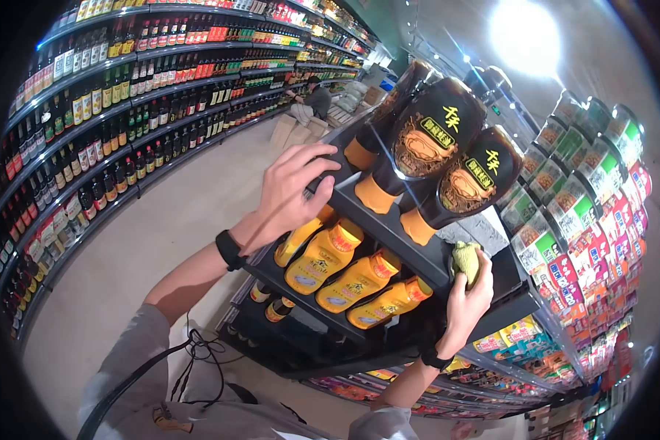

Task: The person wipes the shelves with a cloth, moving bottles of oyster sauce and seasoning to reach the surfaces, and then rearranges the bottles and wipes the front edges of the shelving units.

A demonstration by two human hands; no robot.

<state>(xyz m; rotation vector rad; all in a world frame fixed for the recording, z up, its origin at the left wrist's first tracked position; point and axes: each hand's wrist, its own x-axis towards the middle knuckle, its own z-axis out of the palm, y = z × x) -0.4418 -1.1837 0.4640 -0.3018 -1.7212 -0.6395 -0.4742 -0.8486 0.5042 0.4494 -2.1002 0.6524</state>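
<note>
My left hand (293, 192) is at the left end of a dark display shelf (425, 253), its fingers and thumb curled round the corner. A crumpled yellow-green cloth (465, 262) is in my right hand (468, 301), pressed on the shelf's right part. Between my hands, large dark sauce bottles with orange caps stand cap-down; the front ones are a left bottle (425, 139) and a right bottle (473, 180). Another dark bottle (389, 110) is behind, partly hidden. One tier lower, yellow squeeze bottles (323, 260) stand in a row.
Long shelves of sauce bottles (161, 73) line the aisle at left. Stacked clear jars (565, 154) and bright packets (579, 271) rise at right. A person (317, 99) crouches by cartons (290, 132) farther down the aisle. Black cables (198, 345) hang at my waist.
</note>
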